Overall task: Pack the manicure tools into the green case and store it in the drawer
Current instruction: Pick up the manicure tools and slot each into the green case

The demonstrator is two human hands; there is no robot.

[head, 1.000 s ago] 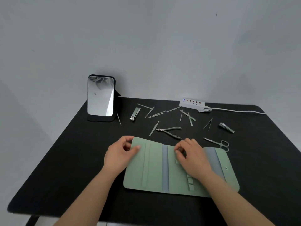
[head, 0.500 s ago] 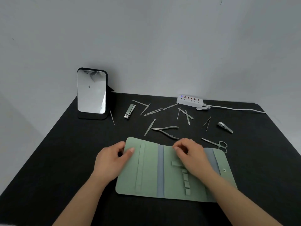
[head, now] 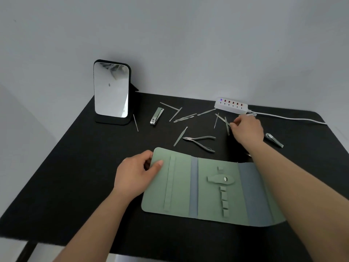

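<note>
The green case (head: pixel 179 186) lies unfolded on the black table, its grey spine strips and small loops facing up. My left hand (head: pixel 136 174) grips its left edge, thumb on top. My right hand (head: pixel 247 131) reaches past the case and pinches the end of a thin metal tool (head: pixel 227 127) lying near the power strip. Loose on the table are a cuticle nipper (head: pixel 200 141), a nail clipper (head: pixel 156 116), a second clipper (head: pixel 273 140) and several thin sticks (head: pixel 186 117). My right forearm hides the scissors.
A standing mirror (head: pixel 111 89) is at the back left. A white power strip (head: pixel 231 105) sits at the back, its cable (head: pixel 292 119) trailing right. The table backs onto a grey wall; its front edge (head: pixel 75 242) is close to me.
My right hand left the case and moved back and right to the thin tools by the power strip. The case's snap strap and loops are now uncovered. My left hand stays on the case's edge.
</note>
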